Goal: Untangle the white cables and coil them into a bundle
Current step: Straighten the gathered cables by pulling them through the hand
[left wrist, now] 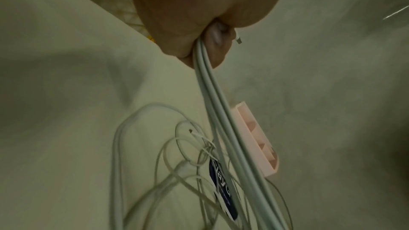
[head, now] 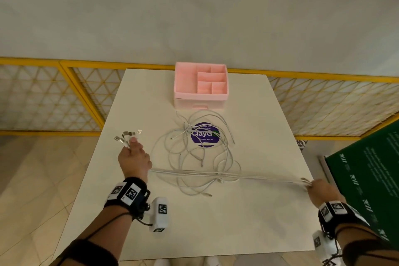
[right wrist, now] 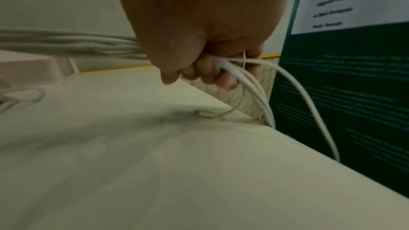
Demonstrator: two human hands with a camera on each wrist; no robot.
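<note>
- left hand (head: 134, 158) raised over the left side of the desk (head: 248, 229), fingers curled tight round a bunch of white cables (head: 226, 174); metal plugs (head: 127, 136) fan out above the thumb.
- left wrist view: the strands leave the bottom of the fist (left wrist: 188, 24) side by side, one small plug poking out by a fingertip.
- right hand (head: 321, 190) at the desk's right edge, fingers (right wrist: 208, 71) closed round the same strands; loose tails droop from the fist over the edge.
- between the two hands the strands run nearly straight, held above the desk top.
- rest of the cables lie in a loose tangle of loops (head: 194, 153) mid-desk, under and behind the straight run; several free ends show, one plug at the near side of the heap.
- loops partly overlap a round purple sticker (head: 204, 135) on the desk.
- pink organiser box (head: 200, 84) with open compartments at the far edge, just beyond the tangle; not touching it as far as i can tell.
- dark green board (head: 367, 175) with pale print leans to the right of the desk, near the right hand.
- yellow lattice railing (head: 64, 97) behind the desk.
</note>
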